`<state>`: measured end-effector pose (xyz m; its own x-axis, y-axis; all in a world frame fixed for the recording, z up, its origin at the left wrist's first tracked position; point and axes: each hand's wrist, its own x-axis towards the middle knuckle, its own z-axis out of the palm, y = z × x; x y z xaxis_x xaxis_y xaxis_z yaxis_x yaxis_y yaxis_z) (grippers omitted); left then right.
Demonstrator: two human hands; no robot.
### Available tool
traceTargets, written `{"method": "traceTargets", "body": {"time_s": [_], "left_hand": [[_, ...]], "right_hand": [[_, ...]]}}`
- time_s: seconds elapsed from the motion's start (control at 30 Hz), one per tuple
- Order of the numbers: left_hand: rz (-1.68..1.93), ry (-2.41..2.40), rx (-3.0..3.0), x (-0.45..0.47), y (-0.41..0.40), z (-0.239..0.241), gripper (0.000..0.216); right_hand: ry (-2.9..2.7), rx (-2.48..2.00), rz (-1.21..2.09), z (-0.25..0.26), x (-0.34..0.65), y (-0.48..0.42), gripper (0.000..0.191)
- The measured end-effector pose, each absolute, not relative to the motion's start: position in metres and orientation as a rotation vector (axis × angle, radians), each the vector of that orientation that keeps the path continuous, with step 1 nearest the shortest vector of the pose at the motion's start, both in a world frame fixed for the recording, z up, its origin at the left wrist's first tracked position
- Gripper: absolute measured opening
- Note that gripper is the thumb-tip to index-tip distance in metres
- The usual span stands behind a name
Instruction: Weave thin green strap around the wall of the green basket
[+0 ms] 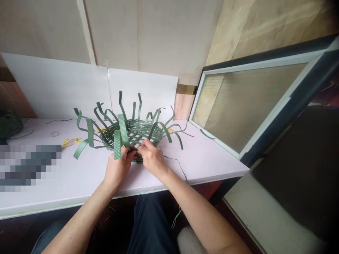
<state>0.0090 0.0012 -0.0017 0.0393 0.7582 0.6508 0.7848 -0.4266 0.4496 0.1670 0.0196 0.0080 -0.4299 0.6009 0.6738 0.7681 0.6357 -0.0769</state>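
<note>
A round, shallow basket (145, 127) woven from green plastic strapping rests on the white table. Loose strap ends stick up and curl outward all around its rim. At the near rim, my left hand (120, 162) is closed, its fingers pinching the green weave beside two wide upright straps (122, 130). My right hand (152, 155) is closed on the same rim, its fingertips almost meeting those of the left. Exactly which strand each holds is hidden by the fingers. A thin dark green strand (178, 163) trails from near my right hand over the table's front edge.
Yellow ties (71, 141) lie on the table (87, 180) at left, with another green woven piece (10, 123) at the far left. White panels (143, 91) stand behind the basket. A framed glass pane (254, 106) leans at right. Part of the left table is pixelated.
</note>
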Motion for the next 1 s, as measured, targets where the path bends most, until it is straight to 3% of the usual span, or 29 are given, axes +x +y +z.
{"method": "traceTargets", "body": {"time_s": [0.17,0.33,0.47,0.53,1.0], "left_hand": [[-1.236,-1.697,-2.223,0.011,0.004,0.001,0.023],[-1.206,-1.737,-2.279,0.011,0.003,0.007,0.021],[-1.197,-1.765,-2.26,0.012,0.002,0.009,0.02],[-1.183,-1.78,-2.251,0.011,0.001,0.01,0.019],[-1.218,-1.737,-2.201,0.009,0.006,0.001,0.025]], "right_hand": [[-2.122,-1.021,-0.363,0.02,0.174,0.008,0.017],[-2.137,-1.202,-0.599,0.033,0.169,-0.018,0.026],[-2.22,-1.559,-0.451,0.036,0.16,-0.028,0.014],[-2.264,-1.646,-0.362,0.038,0.158,-0.031,0.021],[-2.046,-1.607,-0.238,0.038,0.173,0.001,0.03]]}}
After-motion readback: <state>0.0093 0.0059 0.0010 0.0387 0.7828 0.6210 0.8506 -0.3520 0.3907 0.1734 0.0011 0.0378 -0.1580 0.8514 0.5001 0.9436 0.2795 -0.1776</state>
